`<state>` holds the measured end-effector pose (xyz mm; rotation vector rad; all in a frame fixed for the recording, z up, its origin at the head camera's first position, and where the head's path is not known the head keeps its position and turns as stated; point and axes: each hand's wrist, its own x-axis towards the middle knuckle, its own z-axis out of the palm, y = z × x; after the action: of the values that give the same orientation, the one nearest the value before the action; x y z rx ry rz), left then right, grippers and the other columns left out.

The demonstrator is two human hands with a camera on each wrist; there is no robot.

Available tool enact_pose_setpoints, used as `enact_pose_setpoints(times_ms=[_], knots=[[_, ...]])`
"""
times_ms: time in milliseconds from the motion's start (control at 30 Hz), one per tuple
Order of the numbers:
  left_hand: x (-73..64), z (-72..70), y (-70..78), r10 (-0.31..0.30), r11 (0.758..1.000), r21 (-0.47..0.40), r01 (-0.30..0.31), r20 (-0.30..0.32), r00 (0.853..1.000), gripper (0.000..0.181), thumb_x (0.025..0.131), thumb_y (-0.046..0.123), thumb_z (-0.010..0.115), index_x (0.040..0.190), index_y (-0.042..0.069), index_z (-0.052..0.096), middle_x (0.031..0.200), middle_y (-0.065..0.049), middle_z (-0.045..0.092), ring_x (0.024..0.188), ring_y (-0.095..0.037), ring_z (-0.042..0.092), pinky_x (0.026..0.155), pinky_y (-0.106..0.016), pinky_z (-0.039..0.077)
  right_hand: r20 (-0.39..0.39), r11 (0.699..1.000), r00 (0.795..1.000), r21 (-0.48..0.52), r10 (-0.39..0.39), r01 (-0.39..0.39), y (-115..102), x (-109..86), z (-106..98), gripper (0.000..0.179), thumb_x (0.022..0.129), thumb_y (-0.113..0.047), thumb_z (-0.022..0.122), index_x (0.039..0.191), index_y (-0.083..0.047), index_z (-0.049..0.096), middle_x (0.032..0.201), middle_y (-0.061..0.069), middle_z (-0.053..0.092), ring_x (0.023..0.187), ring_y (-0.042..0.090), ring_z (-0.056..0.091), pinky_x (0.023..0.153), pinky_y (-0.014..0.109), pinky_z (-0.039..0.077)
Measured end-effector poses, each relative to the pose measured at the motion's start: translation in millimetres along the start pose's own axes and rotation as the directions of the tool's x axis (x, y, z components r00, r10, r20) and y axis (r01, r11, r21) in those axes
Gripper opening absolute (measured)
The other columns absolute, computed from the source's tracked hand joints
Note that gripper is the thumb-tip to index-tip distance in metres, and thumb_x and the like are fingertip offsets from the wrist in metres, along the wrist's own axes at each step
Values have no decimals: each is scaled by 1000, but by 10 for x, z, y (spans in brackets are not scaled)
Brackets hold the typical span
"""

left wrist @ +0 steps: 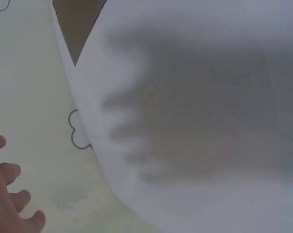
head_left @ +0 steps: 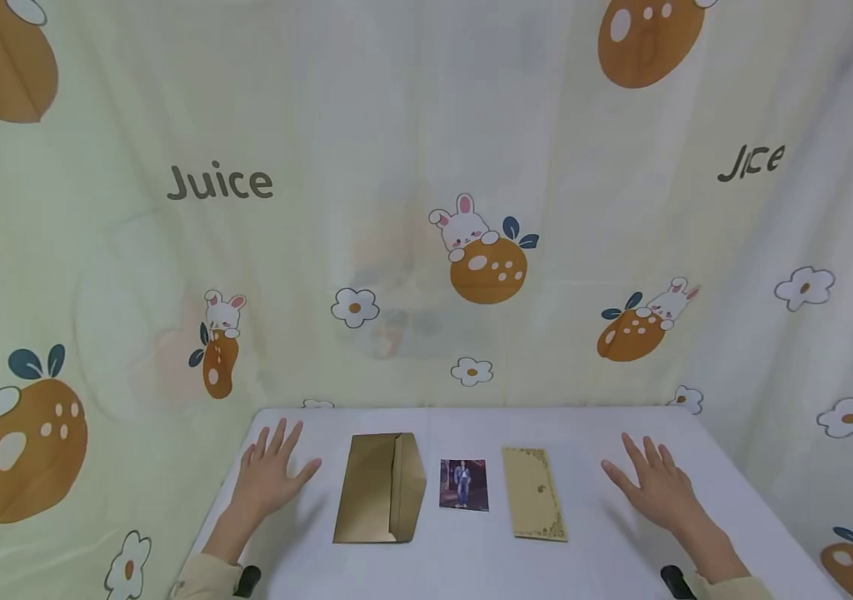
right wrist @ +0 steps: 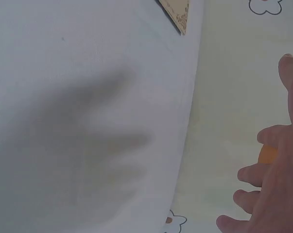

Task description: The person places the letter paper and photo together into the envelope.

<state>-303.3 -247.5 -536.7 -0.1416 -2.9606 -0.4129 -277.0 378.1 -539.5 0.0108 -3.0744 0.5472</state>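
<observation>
My left hand (head_left: 267,479) is held over the left side of the white table, fingers spread, holding nothing. Nearest to it lies a gold envelope (head_left: 366,487) with its flap unfolded to the right; one corner of the envelope (left wrist: 78,29) shows at the top of the left wrist view. To the envelope's right is a small photo (head_left: 463,485) of a standing figure in blue. Further right lies a cream card (head_left: 534,493) with ornate corners, its tip (right wrist: 179,14) visible in the right wrist view. Beyond it, my right hand (head_left: 659,492) hovers with spread, empty fingers.
A white cloth covers the table (head_left: 464,567), and both hands cast soft shadows on it. Behind and around the table hangs a pale curtain (head_left: 366,125) printed with oranges, rabbits and flowers. The table's far edge runs close to this curtain.
</observation>
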Motion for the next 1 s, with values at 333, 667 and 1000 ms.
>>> enact_pose_setpoints(times_ms=[333, 667, 1000], knots=[[11, 127, 82, 45, 998, -36, -46, -41, 998, 86, 95, 65, 51, 159, 14, 27, 166, -19, 23, 152, -48, 15, 118, -68, 15, -65, 999, 997, -5, -44, 43, -177, 24, 103, 88, 100, -65, 41, 157, -1, 24, 156, 43, 16, 140, 66, 12, 103, 82, 18], [14, 244, 249, 79, 995, -51, -81, -40, 996, 86, 95, 63, 53, 159, 11, 28, 166, -17, 25, 152, -46, 18, 118, -67, 17, -73, 997, 995, -30, -73, 71, -465, 72, 248, 86, 99, -67, 40, 156, -4, 29, 158, 39, 20, 143, 63, 14, 105, 80, 19], [33, 320, 409, 94, 991, -88, -96, -29, 995, 84, 95, 60, 55, 160, 15, 26, 167, -14, 24, 154, -44, 15, 119, -66, 16, -84, 993, 989, -11, -119, 119, -753, 86, 361, 78, 101, -59, 45, 156, -5, 31, 158, 36, 24, 144, 61, 16, 107, 79, 20]])
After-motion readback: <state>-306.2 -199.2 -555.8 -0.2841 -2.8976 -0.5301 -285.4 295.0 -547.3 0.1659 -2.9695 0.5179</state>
